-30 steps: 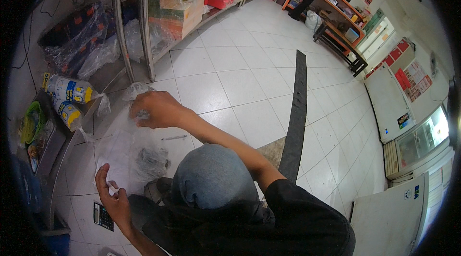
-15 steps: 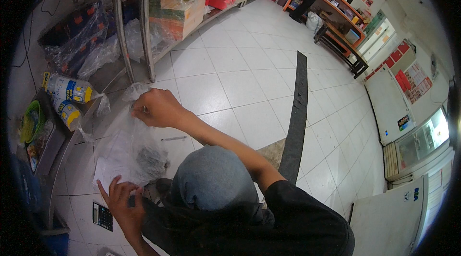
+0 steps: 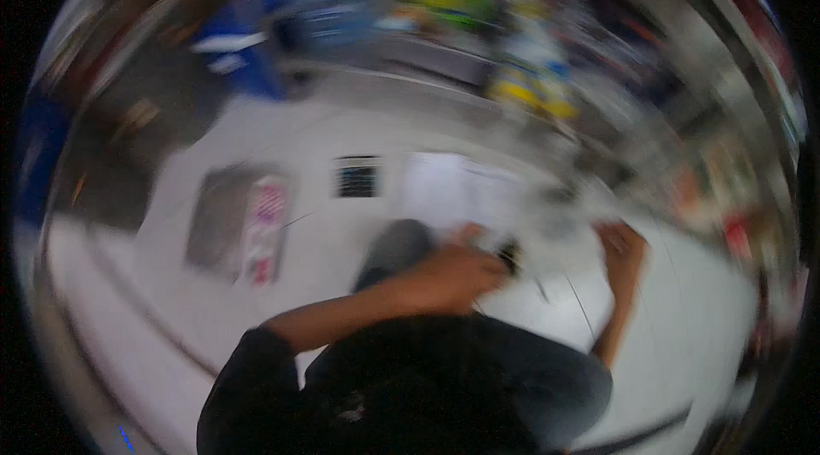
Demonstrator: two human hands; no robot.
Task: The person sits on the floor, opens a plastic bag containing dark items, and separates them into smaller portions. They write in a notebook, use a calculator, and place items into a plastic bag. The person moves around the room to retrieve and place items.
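Motion blurs the whole view. A clear plastic bag [image 3: 555, 220] lies before me on the white floor tiles, something dark [image 3: 509, 255] showing in its near left part. My left hand [image 3: 461, 274] is curled beside that dark part and appears closed on the bag; its fingertips are smeared. At the bag's right edge, my right hand [image 3: 622, 243] has its fingers bent and seems to grip the plastic. White paper sheets [image 3: 434, 189] lie just beyond my left hand, partly under the bag. A thin dark pen-like thing [image 3: 543, 288] rests between my hands.
Left of the papers lies a black calculator [image 3: 357, 177]. Farther left is a flat grey and white object with pink marks [image 3: 266, 229]. Along the far side runs a low metal shelf [image 3: 436, 62] with yellow-blue packages [image 3: 534, 71], a green basket [image 3: 457, 4] and large blue bottles [image 3: 325, 7].
My view has swung left, toward the shelf and floor. My left hand has moved from the papers to the bag's dark part. My right hand remains at the bag's edge.
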